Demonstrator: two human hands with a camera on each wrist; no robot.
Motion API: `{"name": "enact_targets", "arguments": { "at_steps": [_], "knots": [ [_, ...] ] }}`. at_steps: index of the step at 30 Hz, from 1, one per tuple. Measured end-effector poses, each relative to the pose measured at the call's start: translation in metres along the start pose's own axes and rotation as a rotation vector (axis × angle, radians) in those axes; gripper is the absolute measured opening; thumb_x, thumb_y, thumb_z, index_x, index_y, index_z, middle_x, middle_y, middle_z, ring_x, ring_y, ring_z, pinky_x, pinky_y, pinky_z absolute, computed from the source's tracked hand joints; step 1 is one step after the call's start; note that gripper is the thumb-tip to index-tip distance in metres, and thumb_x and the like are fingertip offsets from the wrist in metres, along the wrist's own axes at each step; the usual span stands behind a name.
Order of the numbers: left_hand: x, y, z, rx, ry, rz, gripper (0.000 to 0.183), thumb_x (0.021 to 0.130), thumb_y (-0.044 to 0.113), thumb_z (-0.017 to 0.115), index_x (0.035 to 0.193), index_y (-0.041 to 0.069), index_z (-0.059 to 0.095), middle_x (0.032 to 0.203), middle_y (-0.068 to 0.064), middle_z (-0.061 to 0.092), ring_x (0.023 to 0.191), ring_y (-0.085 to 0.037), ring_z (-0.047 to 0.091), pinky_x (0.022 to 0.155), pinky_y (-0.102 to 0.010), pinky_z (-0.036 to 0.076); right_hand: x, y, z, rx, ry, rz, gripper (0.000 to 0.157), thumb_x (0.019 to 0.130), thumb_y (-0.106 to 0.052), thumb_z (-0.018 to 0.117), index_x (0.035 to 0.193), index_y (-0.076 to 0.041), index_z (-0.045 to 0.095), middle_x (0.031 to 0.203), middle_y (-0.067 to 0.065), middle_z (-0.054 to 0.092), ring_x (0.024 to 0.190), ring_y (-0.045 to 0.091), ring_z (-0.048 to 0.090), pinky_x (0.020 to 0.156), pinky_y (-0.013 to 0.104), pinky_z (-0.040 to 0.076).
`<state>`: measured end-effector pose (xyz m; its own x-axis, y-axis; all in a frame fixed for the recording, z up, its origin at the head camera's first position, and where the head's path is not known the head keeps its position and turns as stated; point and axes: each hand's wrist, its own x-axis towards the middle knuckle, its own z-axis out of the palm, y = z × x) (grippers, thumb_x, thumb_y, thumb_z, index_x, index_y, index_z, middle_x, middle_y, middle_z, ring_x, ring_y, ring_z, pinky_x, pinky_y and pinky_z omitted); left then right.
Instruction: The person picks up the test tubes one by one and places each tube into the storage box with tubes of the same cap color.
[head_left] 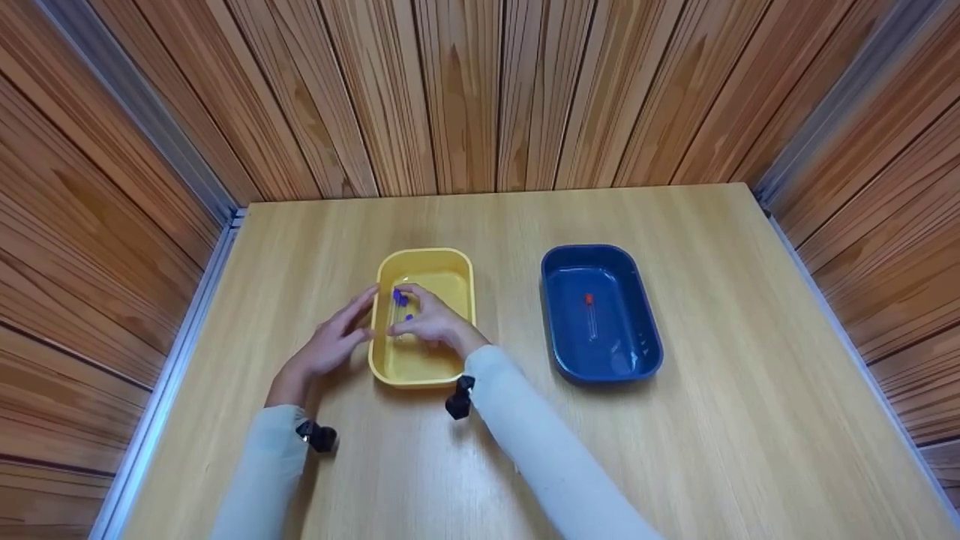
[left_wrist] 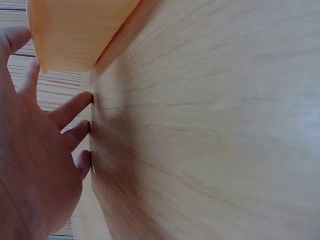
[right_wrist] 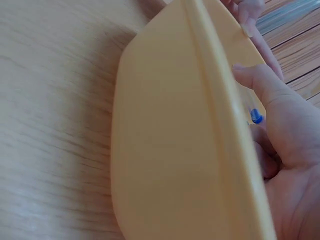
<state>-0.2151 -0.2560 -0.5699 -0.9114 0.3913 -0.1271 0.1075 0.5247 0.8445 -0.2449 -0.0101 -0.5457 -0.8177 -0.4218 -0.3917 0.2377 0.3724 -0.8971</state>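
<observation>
A yellow tray (head_left: 421, 379) holds a few clear tubes with blue-purple caps (head_left: 401, 298). My right hand (head_left: 435, 319) reaches into this tray over the tubes, thumb and index finger spread apart on either side of the caps. In the right wrist view one blue cap (right_wrist: 256, 116) shows beyond the tray's rim, close to the thumb; the other fingers are partly hidden. Against the tray's left rim, my left hand (head_left: 335, 339) rests with its fingers extended. The left wrist view shows its thumb and a finger touching the tray's side (left_wrist: 75, 37), other fingers lower down.
To the right stands a blue tray (head_left: 551, 322), with one clear tube with a red cap (head_left: 589, 300) lying in it. Both trays stand on a light wooden table (head_left: 420, 480). Wood-plank walls (head_left: 465, 97) enclose its back and sides.
</observation>
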Motion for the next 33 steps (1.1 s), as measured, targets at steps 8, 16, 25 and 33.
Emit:
{"name": "enact_targets", "arguments": {
  "at_steps": [8, 16, 25, 33],
  "knots": [
    [0.0024, -0.0017, -0.0012, 0.037, 0.015, 0.069, 0.075, 0.115, 0.025, 0.060, 0.181, 0.026, 0.026, 0.185, -0.024, 0.032, 0.171, -0.050, 0.032, 0.138, -0.074, 0.022, 0.0043, 0.0048, 0.0048, -0.042, 0.032, -0.100, 0.091, 0.096, -0.015, 0.088, 0.173, -0.016, 0.041, 0.173, 0.022, 0.050, 0.078, 0.011, 0.051, 0.063, 0.021, 0.040],
    [0.0020, -0.0018, -0.0015, 0.030, 0.011, 0.018, 0.074, 0.116, 0.027, 0.058, 0.182, 0.030, 0.024, 0.188, -0.017, 0.030, 0.175, -0.045, 0.026, 0.141, -0.073, 0.016, 0.0026, 0.0018, 0.0050, -0.093, 0.023, -0.063, 0.093, 0.101, -0.030, 0.087, 0.177, -0.023, 0.036, 0.178, 0.016, 0.046, 0.112, 0.018, 0.058, 0.090, 0.024, 0.045],
    [0.0016, -0.0026, -0.0002, 0.045, 0.011, -0.005, 0.073, 0.117, 0.029, 0.057, 0.182, 0.032, 0.023, 0.189, -0.015, 0.027, 0.177, -0.044, 0.022, 0.141, -0.074, 0.014, 0.0021, 0.0013, 0.0070, -0.098, 0.010, -0.066, 0.092, 0.102, -0.030, 0.085, 0.178, -0.019, 0.033, 0.186, 0.017, 0.034, 0.168, 0.034, 0.040, 0.142, 0.048, 0.032],
    [0.0016, -0.0035, -0.0005, 0.032, 0.012, 0.009, 0.074, 0.116, 0.027, 0.057, 0.182, 0.030, 0.023, 0.188, -0.017, 0.029, 0.176, -0.046, 0.024, 0.141, -0.074, 0.015, 0.0018, -0.0005, 0.0052, -0.117, 0.018, -0.023, 0.092, 0.102, -0.035, 0.085, 0.178, -0.027, 0.035, 0.183, 0.013, 0.040, 0.141, 0.030, 0.063, 0.124, 0.045, 0.052]
  ]
}}
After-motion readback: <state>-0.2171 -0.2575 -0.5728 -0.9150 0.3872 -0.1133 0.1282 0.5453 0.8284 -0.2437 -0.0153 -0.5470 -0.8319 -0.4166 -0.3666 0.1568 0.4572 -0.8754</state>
